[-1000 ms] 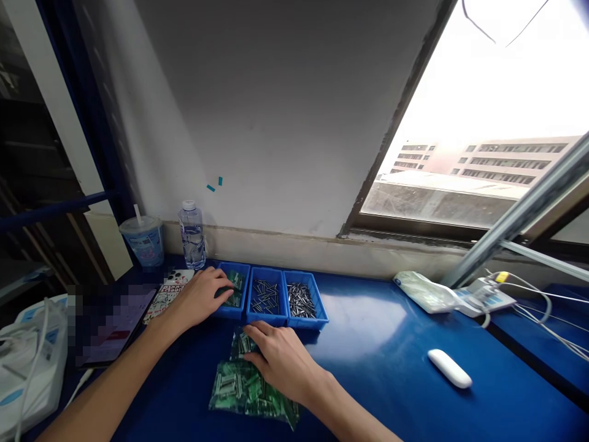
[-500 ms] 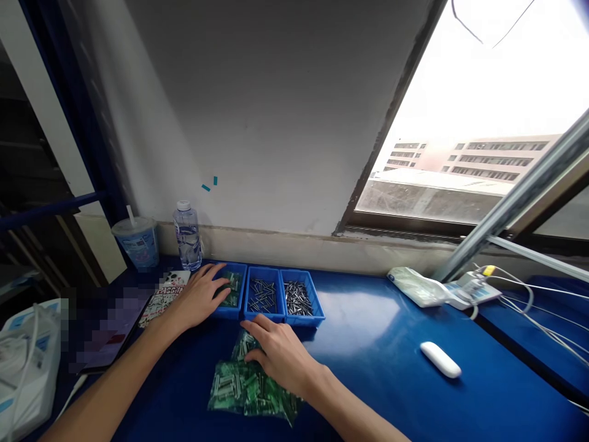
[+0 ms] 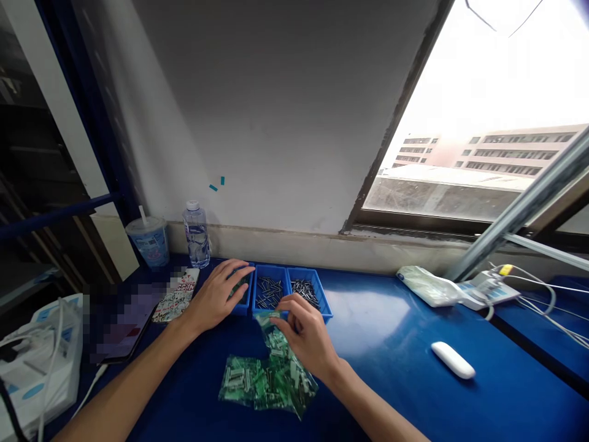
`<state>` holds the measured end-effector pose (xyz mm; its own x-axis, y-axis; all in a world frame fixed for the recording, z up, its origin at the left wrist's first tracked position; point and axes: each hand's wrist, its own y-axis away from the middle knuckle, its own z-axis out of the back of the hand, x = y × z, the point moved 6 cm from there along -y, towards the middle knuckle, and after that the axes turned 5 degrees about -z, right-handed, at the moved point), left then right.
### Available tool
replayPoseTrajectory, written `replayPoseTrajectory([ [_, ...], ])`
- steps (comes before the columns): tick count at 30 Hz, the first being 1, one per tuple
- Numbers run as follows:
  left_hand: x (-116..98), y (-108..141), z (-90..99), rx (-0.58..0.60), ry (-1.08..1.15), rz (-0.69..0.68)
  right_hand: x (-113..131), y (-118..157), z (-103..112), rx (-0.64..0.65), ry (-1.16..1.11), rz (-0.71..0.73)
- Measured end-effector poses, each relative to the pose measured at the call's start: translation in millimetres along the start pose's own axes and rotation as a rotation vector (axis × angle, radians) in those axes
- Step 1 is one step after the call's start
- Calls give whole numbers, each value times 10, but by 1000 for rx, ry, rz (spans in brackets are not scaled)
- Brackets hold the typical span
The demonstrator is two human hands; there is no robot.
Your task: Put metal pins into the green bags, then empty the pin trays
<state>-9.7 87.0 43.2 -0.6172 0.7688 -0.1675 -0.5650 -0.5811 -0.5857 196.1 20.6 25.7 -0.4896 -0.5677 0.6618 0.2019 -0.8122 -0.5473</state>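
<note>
Three small blue bins stand in a row. My left hand (image 3: pixel 221 296) lies over the left bin (image 3: pixel 243 309), fingers apart, with green bags partly seen beneath; whether it touches them is unclear. The middle bin (image 3: pixel 269 293) holds scattered metal screws, and the right bin (image 3: pixel 307 293) holds a denser heap of metal pieces. My right hand (image 3: pixel 304 331) pinches the top edge of a green plastic bag (image 3: pixel 275 337) in front of the middle bin. Below it several green bags (image 3: pixel 264 382) of small parts lie on the blue table.
A water bottle (image 3: pixel 197 236) and a lidded cup (image 3: pixel 150 241) stand at the back left, near a phone (image 3: pixel 124 325) and a patterned card (image 3: pixel 178 298). On the right are a white case (image 3: pixel 453 360), a plastic packet (image 3: pixel 426 285) and a power strip with cables (image 3: pixel 490 291).
My right hand has closed on a green bag and raised its top edge. My left hand remains over the left bin. The whole view has shifted slightly.
</note>
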Motion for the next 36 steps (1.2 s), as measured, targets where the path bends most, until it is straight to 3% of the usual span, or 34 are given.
replayPoseTrajectory([
  [5,-446,11,38,-81,-2,-299,-170,-60,92,-82,-171,-236],
  [11,-666,57,8,-132,24,-407,-263,-45,39,-70,-484,-342],
  [15,-652,39,67,-208,150,-377,-138,-26,85,-53,-306,-163],
  [18,-563,33,82,-256,260,-286,12,-8,104,-34,-75,21],
  [21,-497,52,73,-306,323,-189,85,3,99,-35,44,91],
  [24,-497,69,61,-328,355,-134,87,0,117,-81,22,76],
  [29,-620,39,88,-267,333,-266,-38,-9,126,-120,-108,-70],
  [36,-632,18,35,-139,316,-290,-144,-11,170,-206,-275,-174],
])
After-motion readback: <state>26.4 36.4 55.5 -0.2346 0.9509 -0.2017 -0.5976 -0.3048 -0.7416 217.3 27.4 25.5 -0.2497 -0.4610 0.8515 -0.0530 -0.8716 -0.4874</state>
